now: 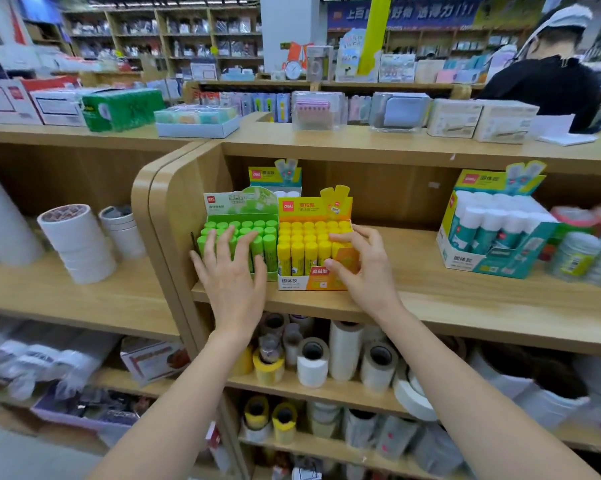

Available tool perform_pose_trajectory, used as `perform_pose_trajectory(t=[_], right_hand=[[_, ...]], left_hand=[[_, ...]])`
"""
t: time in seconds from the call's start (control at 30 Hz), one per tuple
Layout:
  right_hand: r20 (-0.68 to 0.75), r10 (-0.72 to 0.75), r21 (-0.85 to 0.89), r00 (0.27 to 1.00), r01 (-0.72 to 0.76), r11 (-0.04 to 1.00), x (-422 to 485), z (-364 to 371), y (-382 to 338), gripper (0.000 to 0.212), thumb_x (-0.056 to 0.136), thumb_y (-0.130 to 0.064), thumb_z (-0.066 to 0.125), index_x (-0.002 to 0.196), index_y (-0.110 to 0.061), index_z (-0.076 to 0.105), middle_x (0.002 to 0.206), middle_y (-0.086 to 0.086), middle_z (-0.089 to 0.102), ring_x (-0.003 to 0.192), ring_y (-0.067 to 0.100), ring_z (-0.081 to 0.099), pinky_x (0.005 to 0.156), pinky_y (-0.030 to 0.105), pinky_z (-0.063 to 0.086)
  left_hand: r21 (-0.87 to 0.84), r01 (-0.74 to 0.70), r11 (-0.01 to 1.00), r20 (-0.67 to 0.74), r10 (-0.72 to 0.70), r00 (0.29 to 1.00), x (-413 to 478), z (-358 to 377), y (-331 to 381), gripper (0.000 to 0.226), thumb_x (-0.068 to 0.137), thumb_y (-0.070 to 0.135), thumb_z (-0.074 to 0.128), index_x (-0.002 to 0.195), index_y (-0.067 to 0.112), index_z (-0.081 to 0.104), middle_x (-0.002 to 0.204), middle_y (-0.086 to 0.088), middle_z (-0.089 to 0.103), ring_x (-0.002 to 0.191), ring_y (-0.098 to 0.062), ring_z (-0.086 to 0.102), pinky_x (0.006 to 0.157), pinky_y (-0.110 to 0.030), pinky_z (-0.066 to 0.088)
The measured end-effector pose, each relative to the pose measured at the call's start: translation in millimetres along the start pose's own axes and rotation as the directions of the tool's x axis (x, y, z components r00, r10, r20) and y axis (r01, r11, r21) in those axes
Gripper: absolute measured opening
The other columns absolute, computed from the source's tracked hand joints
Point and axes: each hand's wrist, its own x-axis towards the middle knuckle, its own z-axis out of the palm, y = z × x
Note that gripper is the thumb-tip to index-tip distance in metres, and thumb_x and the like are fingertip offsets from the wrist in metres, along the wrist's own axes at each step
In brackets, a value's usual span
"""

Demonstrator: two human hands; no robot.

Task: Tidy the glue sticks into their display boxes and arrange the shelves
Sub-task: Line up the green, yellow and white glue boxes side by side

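Head view: the yellow display box (300,281) is standing at the front edge of the middle shelf (448,296), packed with upright yellow glue sticks (306,239). The right hand (363,271) is gripping this box at its right front corner, with the thumb lying on the front panel and the curled fingers reaching over the nearest caps.

The green display box (238,213) is sitting directly left of the yellow box, their sides touching, and its green glue sticks (257,233) are standing in full rows. The left hand (229,275) is resting flat over the front of the green box, fingers straight and spread across the caps, holding nothing.

Left of the green box, the rounded side panel (167,216) of the shelf unit is closing off the bay, leaving only a narrow gap. Behind the yellow box, a smaller teal box (276,176) is standing near the back wall. Right of the yellow box, a long stretch of bare shelf board is lying open as far as a large teal display box (493,237) of white-capped sticks, well apart from the hands. Beyond the side panel, white tape rolls (77,242) are stacked.
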Motion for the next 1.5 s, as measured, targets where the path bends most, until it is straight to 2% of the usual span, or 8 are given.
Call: perform_pose_trajectory(t=[0.3, 0.43, 0.5, 0.77, 0.97, 1.17, 1.37, 1.5], right_hand=[[-0.006, -0.034, 0.033, 0.999, 0.034, 0.999, 2, -5, 10, 0.044, 0.081, -0.03, 0.078, 0.122, -0.028, 0.063, 0.136, 0.001, 0.046, 0.124, 0.011, 0.046, 0.099, 0.032, 0.046], [0.016, -0.065, 0.03, 0.998, 0.065, 0.997, 1, -15, 16, 0.044, 0.081, -0.027, 0.078, 0.122, -0.023, 0.063, 0.137, 0.003, 0.048, 0.124, 0.016, 0.049, 0.099, 0.033, 0.046], [0.039, -0.08, 0.032, 0.996, 0.079, 0.996, 0, -27, 22, 0.044, 0.081, -0.026, 0.078, 0.122, -0.022, 0.063, 0.137, 0.003, 0.048, 0.123, 0.017, 0.05, 0.098, 0.035, 0.047], [0.016, -0.107, -0.05, 0.994, 0.108, 0.993, -21, -100, 59, 0.043, 0.08, -0.033, 0.078, 0.119, -0.023, 0.063, 0.133, 0.003, 0.05, 0.12, 0.016, 0.05, 0.093, 0.028, 0.046], [-0.053, -0.087, -0.085, 0.995, 0.083, 0.993, -45, -145, 76, 0.042, 0.079, -0.036, 0.078, 0.116, -0.025, 0.064, 0.131, 0.003, 0.048, 0.121, 0.011, 0.046, 0.089, 0.036, 0.052], [-0.145, -0.032, -0.166, 0.989, 0.008, 0.986, -60, -161, 78, 0.046, 0.081, -0.035, 0.076, 0.123, -0.021, 0.061, 0.135, 0.008, 0.048, 0.128, 0.02, 0.042, 0.107, 0.038, 0.039], [-0.298, -0.197, -0.131, 0.934, 0.164, 0.978, -43, -126, 21, 0.04, 0.087, -0.032, 0.063, 0.123, -0.016, 0.06, 0.142, 0.008, 0.045, 0.135, 0.022, 0.039, 0.113, 0.042, 0.03], [-0.239, -0.268, -0.013, 0.933, 0.273, 0.962, -25, -64, -23, 0.033, 0.089, -0.022, 0.062, 0.12, -0.012, 0.062, 0.137, 0.009, 0.051, 0.131, 0.02, 0.044, 0.112, 0.027, 0.03]], left_hand=[[0.078, -0.045, 0.996, 0.055, 0.041, 0.998, -19, 5, 35, 0.055, 0.093, 0.055, 0.043, 0.144, 0.035, 0.042, 0.159, -0.004, 0.025, 0.149, -0.034, 0.008, 0.114, -0.066, -0.004], [0.098, -0.002, 0.995, 0.013, 0.001, 1.0, -36, 12, 63, 0.058, 0.092, 0.051, 0.044, 0.143, 0.021, 0.042, 0.146, -0.01, 0.036, 0.138, -0.031, 0.024, 0.115, -0.059, 0.023], [0.034, 0.025, 0.999, -0.007, -0.024, 1.0, -44, 17, 81, 0.058, 0.093, 0.043, 0.049, 0.142, 0.013, 0.041, 0.135, -0.012, 0.045, 0.126, -0.027, 0.032, 0.104, -0.051, 0.039], [-0.267, 0.086, 0.96, 0.071, -0.069, 0.995, -69, 37, 149, 0.055, 0.091, 0.032, 0.064, 0.138, 0.017, 0.04, 0.13, -0.003, 0.049, 0.116, -0.016, 0.049, 0.092, -0.036, 0.049], [-0.334, 0.06, 0.941, 0.109, -0.025, 0.994, -83, 44, 187, 0.051, 0.088, 0.031, 0.067, 0.132, 0.018, 0.046, 0.12, 0.0, 0.053, 0.102, -0.012, 0.053, 0.081, -0.03, 0.048], [-0.427, -0.013, 0.904, 0.205, 0.11, 0.973, -89, 43, 201, 0.054, 0.092, 0.032, 0.065, 0.14, 0.018, 0.044, 0.129, 0.001, 0.052, 0.108, -0.007, 0.052, 0.087, -0.018, 0.042], [-0.277, -0.124, 0.953, 0.102, 0.157, 0.982, -68, 13, 144, 0.042, 0.094, 0.029, 0.057, 0.133, 0.014, 0.051, 0.128, -0.005, 0.053, 0.12, -0.02, 0.048, 0.101, -0.036, 0.041], [-0.069, -0.117, 0.991, 0.005, 0.117, 0.993, -46, -17, 84, 0.04, 0.09, 0.027, 0.059, 0.129, 0.017, 0.055, 0.134, -0.006, 0.051, 0.131, -0.026, 0.04, 0.111, -0.044, 0.033]])
